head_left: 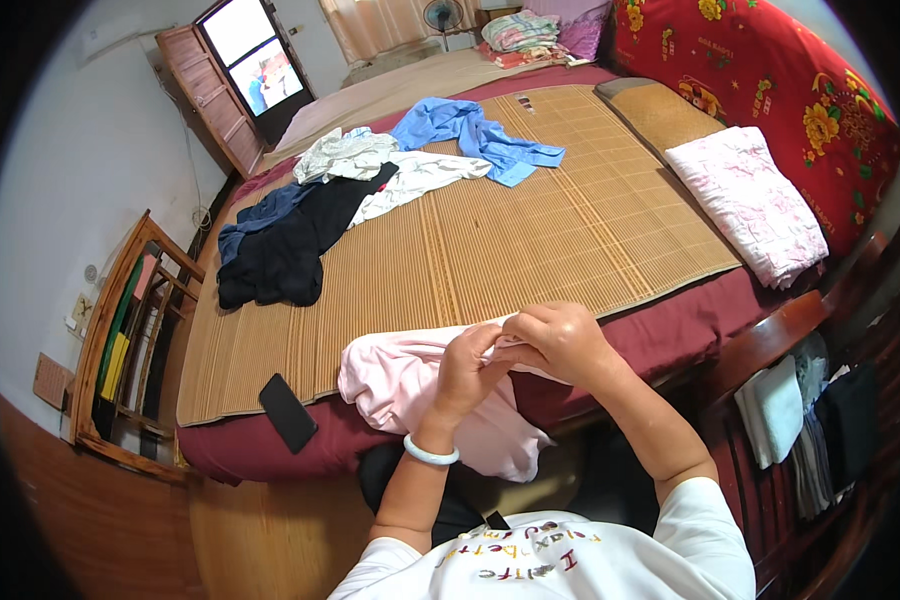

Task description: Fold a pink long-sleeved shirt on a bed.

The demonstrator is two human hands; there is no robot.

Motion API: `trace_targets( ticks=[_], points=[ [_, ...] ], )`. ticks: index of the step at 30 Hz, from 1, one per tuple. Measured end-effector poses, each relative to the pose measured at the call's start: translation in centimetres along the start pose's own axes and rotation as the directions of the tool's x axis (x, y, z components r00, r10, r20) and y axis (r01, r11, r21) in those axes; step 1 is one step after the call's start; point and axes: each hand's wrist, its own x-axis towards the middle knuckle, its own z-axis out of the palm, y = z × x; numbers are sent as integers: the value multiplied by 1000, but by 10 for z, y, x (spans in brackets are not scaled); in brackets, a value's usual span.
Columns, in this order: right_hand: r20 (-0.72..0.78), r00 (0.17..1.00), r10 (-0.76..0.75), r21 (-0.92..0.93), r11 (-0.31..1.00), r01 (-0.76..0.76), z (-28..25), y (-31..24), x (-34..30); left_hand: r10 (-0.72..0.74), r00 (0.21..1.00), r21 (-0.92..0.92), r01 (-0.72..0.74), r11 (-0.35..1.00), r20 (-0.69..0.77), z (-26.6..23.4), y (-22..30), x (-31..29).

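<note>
Over the edge of the mat (500, 235), at lower centre, hangs the pink garment (385, 380); its weight could drag it down if our left hand (468, 372) and right hand (555, 338), both pinching its cloth, loosened. We count one mat, one pink garment, one blue shirt (457, 124), two hands, one phone (288, 412).

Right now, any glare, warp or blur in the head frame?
Head view: the doorway is washed out to near white; a dark fisheye rim swallows the corners; the mat has a bowed near edge; the left hand and right hand show no obvious motion blur; the far fan is too small for fine detail.
</note>
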Motion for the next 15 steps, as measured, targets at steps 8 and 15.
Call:
trace_targets(
  ticks=[8,15],
  points=[
    [143,915,377,416,816,-402,-9,19,-21,-112,982,-308,60,949,-154,-17,-38,-17],
    [10,899,437,597,719,-356,6,22,-32,-190,977,-392,138,910,-95,-19,-33,-21]
  ],
)
